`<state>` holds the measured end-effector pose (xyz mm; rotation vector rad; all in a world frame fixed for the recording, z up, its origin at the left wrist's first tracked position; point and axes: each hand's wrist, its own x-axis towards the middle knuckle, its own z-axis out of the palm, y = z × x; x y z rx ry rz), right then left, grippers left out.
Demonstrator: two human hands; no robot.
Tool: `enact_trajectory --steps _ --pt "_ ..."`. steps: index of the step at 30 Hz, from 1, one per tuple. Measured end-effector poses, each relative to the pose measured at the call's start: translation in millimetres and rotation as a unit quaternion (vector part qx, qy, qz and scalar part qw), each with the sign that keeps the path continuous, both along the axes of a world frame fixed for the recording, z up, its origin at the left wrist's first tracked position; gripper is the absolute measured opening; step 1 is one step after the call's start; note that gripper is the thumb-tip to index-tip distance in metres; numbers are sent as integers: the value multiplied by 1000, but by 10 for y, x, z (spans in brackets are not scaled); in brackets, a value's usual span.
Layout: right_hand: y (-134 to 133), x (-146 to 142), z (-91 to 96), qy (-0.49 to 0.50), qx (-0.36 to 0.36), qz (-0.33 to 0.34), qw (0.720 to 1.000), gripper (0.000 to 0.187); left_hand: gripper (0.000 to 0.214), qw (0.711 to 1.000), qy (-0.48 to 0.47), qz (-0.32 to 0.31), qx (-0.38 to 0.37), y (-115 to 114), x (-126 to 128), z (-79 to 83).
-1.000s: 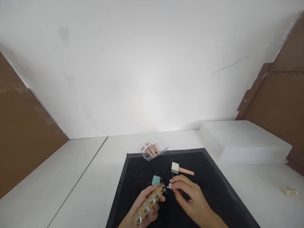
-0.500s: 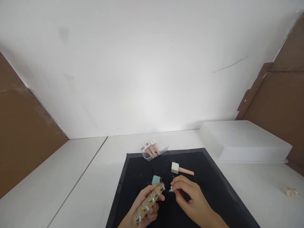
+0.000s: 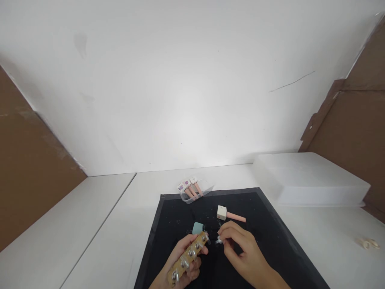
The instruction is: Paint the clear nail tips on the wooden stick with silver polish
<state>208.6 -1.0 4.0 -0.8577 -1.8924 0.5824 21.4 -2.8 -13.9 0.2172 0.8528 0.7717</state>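
Note:
My left hand [image 3: 183,257] is closed around a tan strip [image 3: 190,253], which slants up to the right. Along the strip sit several round metal studs with clear pieces like nail tips on them. Thumb and fingers of my right hand [image 3: 240,247] pinch a small whitish, partly clear piece [image 3: 219,240], its exact kind too small to tell. This piece is just right of the strip's upper end, apart from it. Just beyond my left fingers stands a small teal object [image 3: 197,228], partly hidden by the strip. A nail polish bottle [image 3: 221,213] with a long pink cap lies beyond my right hand.
Under my hands is a black mat [image 3: 177,216] on a white table [image 3: 111,228]. At its far edge a clear tray [image 3: 207,187] holds several pink-capped bottles. A white plastic bin [image 3: 313,176] stands back right, and small beige rings [image 3: 366,243] lie at far right.
My right hand has shifted slightly right with the small piece, widening the gap to the strip. My left hand and the strip have stayed nearly still.

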Motion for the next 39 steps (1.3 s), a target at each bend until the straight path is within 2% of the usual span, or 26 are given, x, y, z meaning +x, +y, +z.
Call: enact_trajectory --steps 11,39 --pt "-5 5 7 8 16 -8 1000 21 24 1000 -9 -5 3 8 -7 -20" --pt "3 16 6 4 16 -31 999 18 25 1000 3 -2 2 -9 2 54"
